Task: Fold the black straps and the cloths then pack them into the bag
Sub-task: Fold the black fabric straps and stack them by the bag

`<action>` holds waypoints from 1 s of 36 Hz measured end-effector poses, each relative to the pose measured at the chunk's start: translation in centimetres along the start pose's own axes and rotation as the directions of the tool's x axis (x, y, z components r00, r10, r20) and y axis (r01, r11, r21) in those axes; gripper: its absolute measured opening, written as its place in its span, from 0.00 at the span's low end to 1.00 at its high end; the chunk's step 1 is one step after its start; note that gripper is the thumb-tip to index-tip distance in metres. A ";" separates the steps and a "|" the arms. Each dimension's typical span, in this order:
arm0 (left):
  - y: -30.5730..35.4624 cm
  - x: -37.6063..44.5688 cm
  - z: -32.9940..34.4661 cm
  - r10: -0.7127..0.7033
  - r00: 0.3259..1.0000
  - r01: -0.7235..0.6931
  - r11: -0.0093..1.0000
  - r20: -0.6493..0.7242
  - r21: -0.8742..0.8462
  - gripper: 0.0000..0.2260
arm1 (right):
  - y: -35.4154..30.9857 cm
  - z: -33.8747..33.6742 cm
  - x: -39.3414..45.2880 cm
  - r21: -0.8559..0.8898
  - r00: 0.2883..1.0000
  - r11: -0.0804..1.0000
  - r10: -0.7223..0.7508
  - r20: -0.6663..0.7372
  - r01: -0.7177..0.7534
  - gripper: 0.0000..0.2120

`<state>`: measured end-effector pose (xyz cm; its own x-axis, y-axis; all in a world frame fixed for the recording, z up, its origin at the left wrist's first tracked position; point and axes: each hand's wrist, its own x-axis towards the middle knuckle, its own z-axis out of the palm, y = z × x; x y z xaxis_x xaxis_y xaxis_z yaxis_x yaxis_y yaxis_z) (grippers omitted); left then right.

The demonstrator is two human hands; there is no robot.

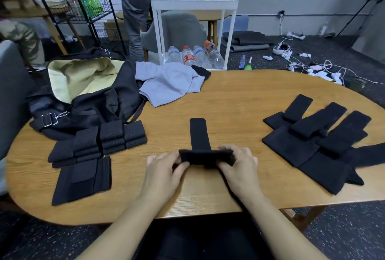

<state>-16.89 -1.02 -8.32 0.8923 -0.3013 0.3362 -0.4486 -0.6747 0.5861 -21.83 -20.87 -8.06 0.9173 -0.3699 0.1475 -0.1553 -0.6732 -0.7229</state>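
1. Both our hands work at the near edge of the wooden table [239, 97]: our left hand [164, 168] and our right hand [237, 163] each pinch one end of the black strap [199, 134], with fingers curled around the folded part.
2. We hold it this way, we think, to keep the fold tight while the free tail lies flat and points away from us.
3. On our left lie the folded straps [104, 140], stacked just beside the black bag [87, 92], which stands open and shows a pale lining, probably so packing is a short move.
4. On our right the unfolded straps [316, 140] overlap each other and wait.
5. A grey cloth [168, 84], not yet folded, lies crumpled at the far side, touching the bag.
6. Behind the table we see a white trolley [193, 1] with water bottles [193, 56], a person standing, and cables on the dark floor.
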 end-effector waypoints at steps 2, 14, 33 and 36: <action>0.1 0.5 0.4 -0.029 0.999 0.029 0.999 -0.022 -0.014 0.02 | -0.3 0.4 0.6 -0.006 0.999 1.000 0.002 -0.041 -0.002 0.09; 0.8 1.7 0.7 -0.125 0.991 0.123 0.991 0.042 0.053 0.24 | -1.3 1.0 1.7 -0.205 0.996 0.976 0.059 -0.066 -0.072 0.22; -0.6 3.5 1.0 0.098 0.944 -0.173 0.960 0.316 0.218 0.34 | -0.7 2.2 2.0 -0.412 0.960 0.869 -0.275 0.056 0.273 0.22; -0.3 3.5 0.9 0.081 0.937 -0.180 0.945 0.340 0.273 0.36 | -0.6 2.3 2.0 -0.459 0.962 0.846 -0.253 0.103 0.271 0.23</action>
<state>-13.62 -2.46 -8.04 0.8169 -0.5659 0.1111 -0.5712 -0.7673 0.2916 -19.03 -19.72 -8.91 0.9594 -0.1202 0.2552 -0.0512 -0.9638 -0.2616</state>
